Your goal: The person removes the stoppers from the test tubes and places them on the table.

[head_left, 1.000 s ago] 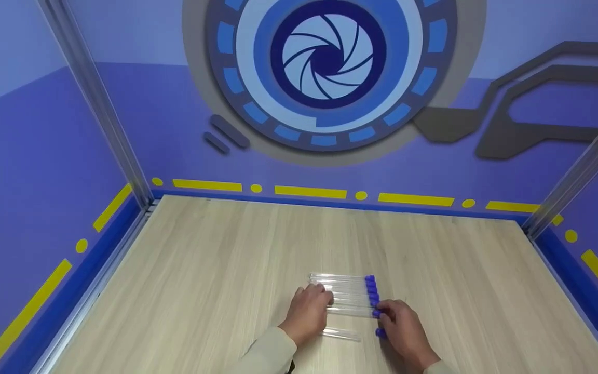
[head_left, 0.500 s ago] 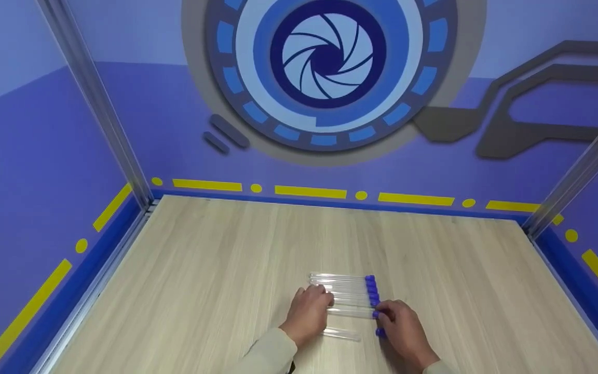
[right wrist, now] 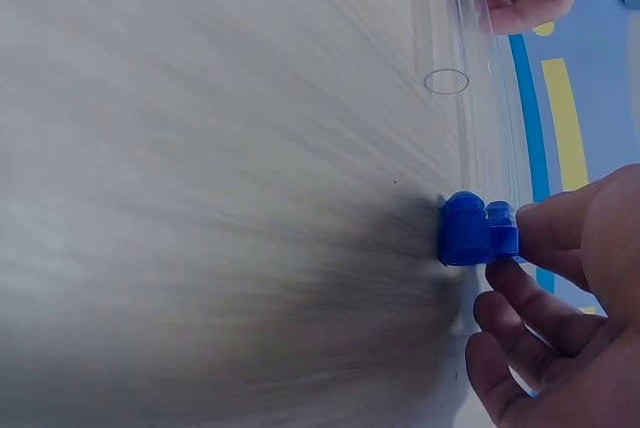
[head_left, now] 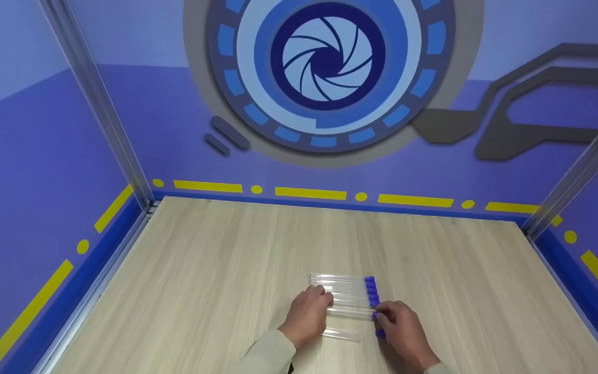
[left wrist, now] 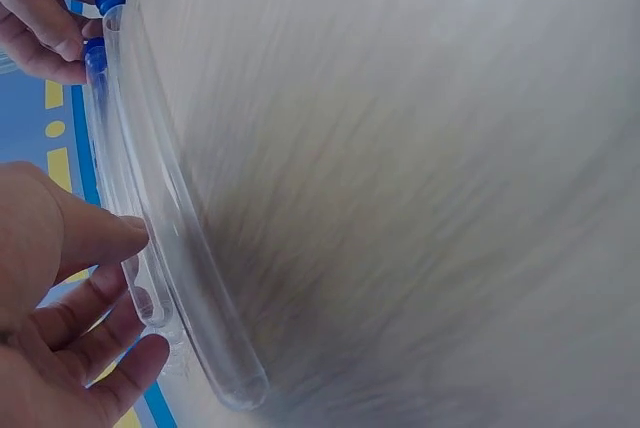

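In the head view my left hand (head_left: 307, 314) holds a clear test tube (head_left: 351, 314) near its rounded end, thumb on one side and fingers on the other. At the tube's other end, my right hand (head_left: 405, 330) pinches its blue cap (right wrist: 503, 236) between thumb and fingers. Whether that cap is fully seated cannot be made out. Nearer the person lies an uncapped test tube (left wrist: 185, 218), partly hidden by my left hand in the head view. A loose blue cap (right wrist: 464, 233) lies apart from its open rim, beside my right fingertips.
Beyond the hands, several blue-capped test tubes (head_left: 341, 283) lie side by side, caps to the right. All rest on a light wood table (head_left: 216, 259). Blue printed panels (head_left: 138, 124) and metal posts (head_left: 103, 98) enclose the table's back and sides.
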Motion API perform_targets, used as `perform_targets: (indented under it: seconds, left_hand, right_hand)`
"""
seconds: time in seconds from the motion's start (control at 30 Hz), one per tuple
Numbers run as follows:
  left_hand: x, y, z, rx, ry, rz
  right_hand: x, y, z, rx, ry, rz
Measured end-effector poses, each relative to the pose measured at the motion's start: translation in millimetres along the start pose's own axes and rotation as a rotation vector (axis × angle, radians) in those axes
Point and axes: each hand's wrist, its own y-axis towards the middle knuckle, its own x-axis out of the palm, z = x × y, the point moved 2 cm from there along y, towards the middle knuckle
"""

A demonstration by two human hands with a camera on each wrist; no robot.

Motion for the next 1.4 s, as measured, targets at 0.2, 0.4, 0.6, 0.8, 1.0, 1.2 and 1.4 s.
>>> perform_targets:
  seconds: [0.2,0.4,0.6,0.8,1.0,1.2,1.4]
  left_hand:
    - [-3.4,-2.0,-1.1,0.013,-0.032,0.019]
    - [-7.6,-4.4,-1.9,0.039,-0.034,0.06]
    - [-10.2,-5.5,-1.4,0.015,-0.04,0.052]
    - [-11.0,-6.7,-0.3,-0.002,-0.033,0.067]
    - [-10.9,-6.5,0.3,-0.022,-0.055,0.063]
    - [-9.3,-6.4,0.1,-0.031,-0.08,0.042]
    - [-8.6,-6.0,1.2,-0.009,-0.124,0.04]
  right_hand:
    - [-0.6,-1.9,-2.2,0.018,0.054,-0.002]
    - [-2.2,-4.4,-6.7,0.009,0.095,0.012]
    - [-3.2,-7.3,-8.6,-0.034,0.109,-0.011]
    - [-2.1,-8.0,-8.2,-0.057,0.108,-0.017]
    - [-2.2,-9.3,-8.3,-0.056,0.143,-0.026]
    - [-4.3,-12.2,-10.2,-0.035,0.139,-0.052]
    - [-5.4,-15.2,-15.4,-0.086,0.152,-0.019]
